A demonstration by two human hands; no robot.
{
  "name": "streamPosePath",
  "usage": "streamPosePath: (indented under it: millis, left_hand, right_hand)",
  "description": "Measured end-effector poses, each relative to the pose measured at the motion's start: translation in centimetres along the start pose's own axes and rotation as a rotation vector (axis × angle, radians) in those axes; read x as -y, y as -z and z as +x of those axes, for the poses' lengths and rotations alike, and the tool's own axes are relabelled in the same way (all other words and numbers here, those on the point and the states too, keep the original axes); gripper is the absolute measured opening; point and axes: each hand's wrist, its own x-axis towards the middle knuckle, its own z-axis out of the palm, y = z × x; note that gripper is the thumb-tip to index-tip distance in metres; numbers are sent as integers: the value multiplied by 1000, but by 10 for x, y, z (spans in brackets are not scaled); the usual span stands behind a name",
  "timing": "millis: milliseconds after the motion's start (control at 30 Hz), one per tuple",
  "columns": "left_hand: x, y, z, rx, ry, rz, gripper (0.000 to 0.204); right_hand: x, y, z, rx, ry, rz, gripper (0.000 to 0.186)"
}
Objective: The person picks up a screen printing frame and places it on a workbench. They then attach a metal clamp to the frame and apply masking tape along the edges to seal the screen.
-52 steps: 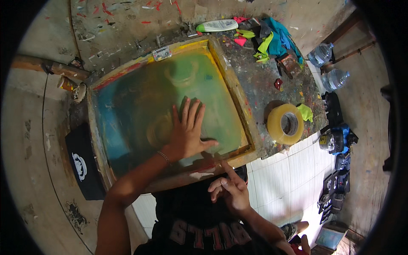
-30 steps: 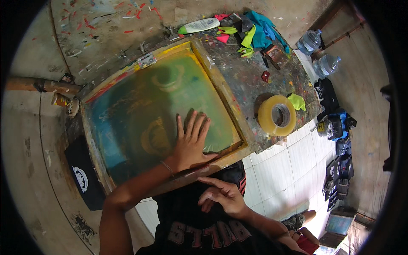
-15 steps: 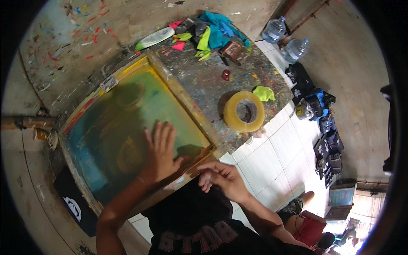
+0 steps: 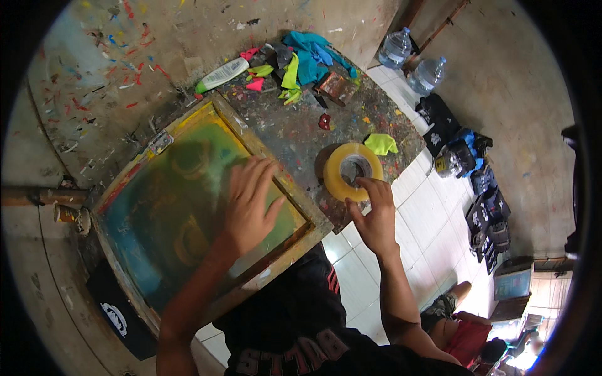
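Fingers spread, your left hand (image 4: 251,203) lies flat on the mesh of the wooden printing screen (image 4: 188,213), pressing the frame down on the table (image 4: 295,135). Your right hand (image 4: 376,216) touches the yellow tape roll (image 4: 352,171) beside it with open fingertips, not yet clamped.

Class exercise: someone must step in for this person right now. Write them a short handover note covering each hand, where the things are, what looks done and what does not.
Left hand: flat, fingers spread, pressing on the mesh of the wooden-framed printing screen.
Right hand: fingertips on the near rim of the yellowish tape roll; not lifted.
The screen lies on the paint-spattered table, the roll beside its right corner. Coloured rags and a white tube sit at the far edge.
Done: screen down and steadied.
Left: the roll is still on the table, with no tape pulled that I can see.
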Motion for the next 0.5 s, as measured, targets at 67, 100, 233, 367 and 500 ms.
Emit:
streamPosePath:
  millis: [67, 100, 233, 367, 500]
  left_hand:
    - [-4, -28, 45, 90, -1, -216, 73]
    - [-9, -47, 63, 128, -3, -256, 73]
    - [-6, -97, 103, 200, 9, -227, 58]
    - [5, -92, 96, 155, -7, -326, 15]
    - [-12, -61, 76, 30, -95, -523, 10]
  right_hand:
    - [-8, -5, 1, 43, 90, -203, 53]
    - [-11, -9, 1, 110, 37, -240, 62]
    - [-28, -22, -1, 126, 64, -355, 58]
    - [-31, -18, -2, 154, 106, -348, 49]
    - [-8, 18, -6, 149, 244, -288, 41]
